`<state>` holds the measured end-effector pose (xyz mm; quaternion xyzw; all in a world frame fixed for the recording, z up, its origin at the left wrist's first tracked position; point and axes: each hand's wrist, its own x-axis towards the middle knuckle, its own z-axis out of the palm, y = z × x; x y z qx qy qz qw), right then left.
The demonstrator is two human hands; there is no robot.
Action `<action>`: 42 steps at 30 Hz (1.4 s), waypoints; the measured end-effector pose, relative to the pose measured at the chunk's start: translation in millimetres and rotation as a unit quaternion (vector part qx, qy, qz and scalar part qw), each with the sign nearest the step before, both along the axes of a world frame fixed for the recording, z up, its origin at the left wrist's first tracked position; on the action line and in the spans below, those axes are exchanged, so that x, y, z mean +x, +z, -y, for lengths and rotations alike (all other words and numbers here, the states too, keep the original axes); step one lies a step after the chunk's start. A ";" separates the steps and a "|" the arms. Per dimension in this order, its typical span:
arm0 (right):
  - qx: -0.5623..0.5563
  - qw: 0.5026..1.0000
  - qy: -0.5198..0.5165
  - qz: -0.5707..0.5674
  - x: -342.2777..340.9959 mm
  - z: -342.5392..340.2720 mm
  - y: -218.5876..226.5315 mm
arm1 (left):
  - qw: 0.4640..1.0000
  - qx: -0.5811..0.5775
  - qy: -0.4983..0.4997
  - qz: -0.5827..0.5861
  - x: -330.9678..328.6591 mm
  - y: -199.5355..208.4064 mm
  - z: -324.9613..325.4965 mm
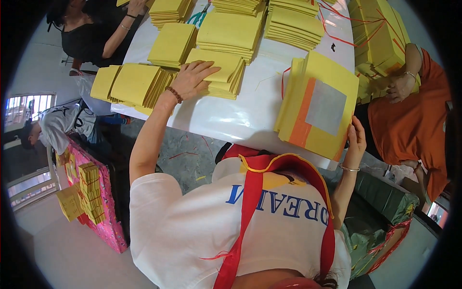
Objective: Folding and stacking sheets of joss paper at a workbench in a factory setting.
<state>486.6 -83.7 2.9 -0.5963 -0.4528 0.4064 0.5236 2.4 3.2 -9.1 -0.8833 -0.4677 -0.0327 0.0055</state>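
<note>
(Clock: 12 = far side of the white-covered table (262, 89).) Far L, a yellow fanned stack (134, 86) sits at approx 9 from the L hand (192, 79). L hand: palm down, fingers spread on the next yellow stack (224, 62), not wrapped round it; that stack's long axis approx 9:30–3:30, partly covered. Then, just past 3 from L hand & well apart, the thick yellow bundle (320, 103) w/ orange stripe (304, 113) & grey panel (329, 115), at the table's near R corner. It lies at approx 10:30 from the R hand (356, 139), def. the nearer one. Long axis just past 12 to just past 6, stripe parallel; layered edges face 9. R hand: fingers against the bundle's 4 o'clock edge (grip underneath? can't tell). Hands wide apart.
</note>
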 end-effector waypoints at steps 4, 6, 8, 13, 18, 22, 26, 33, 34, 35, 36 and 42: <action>-0.003 1.000 0.002 0.004 -0.5 0.0 -5.1 | 0.998 -0.020 0.008 0.053 -1.7 -22.3 11.7; -0.006 1.000 0.009 0.012 1.3 0.7 -8.2 | 0.998 0.018 0.000 0.065 1.7 -30.3 16.0; -0.005 1.000 0.013 0.000 3.3 0.5 -9.3 | 0.998 0.019 0.001 0.055 2.0 -32.8 11.4; 0.000 1.000 0.008 0.006 7.2 0.6 -6.7 | 0.999 -0.010 -0.013 0.037 7.3 -18.2 2.3; -0.002 0.999 0.036 -0.019 -0.4 -3.5 -6.5 | 1.000 0.009 -0.006 0.013 1.8 4.8 8.7; -0.024 0.998 0.004 -0.057 0.0 -3.2 -2.3 | 0.994 0.060 -0.010 0.086 36.0 28.8 7.8; -0.011 0.969 0.016 -0.247 3.1 -12.2 -47.1 | 0.787 -0.261 0.043 0.557 115.0 4.1 26.4; -0.051 0.869 0.186 -0.456 26.8 -9.3 -146.2 | 0.517 -0.481 0.153 0.691 241.3 -81.7 44.4; 0.010 0.715 0.312 -0.626 34.3 -12.2 -156.3 | 0.517 -0.481 0.153 0.691 246.7 -82.8 43.4; 0.006 0.712 0.316 -0.627 28.9 -14.0 -147.1 | 0.520 -0.462 0.160 0.701 247.0 -84.7 42.2; -0.076 0.836 0.194 -0.508 14.5 -15.6 -121.2 | 0.523 -0.437 0.171 0.712 242.7 -86.3 42.5; -0.158 0.929 0.067 -0.327 -3.1 -44.7 -51.1 | 0.466 -0.460 0.182 0.734 252.5 -27.5 11.7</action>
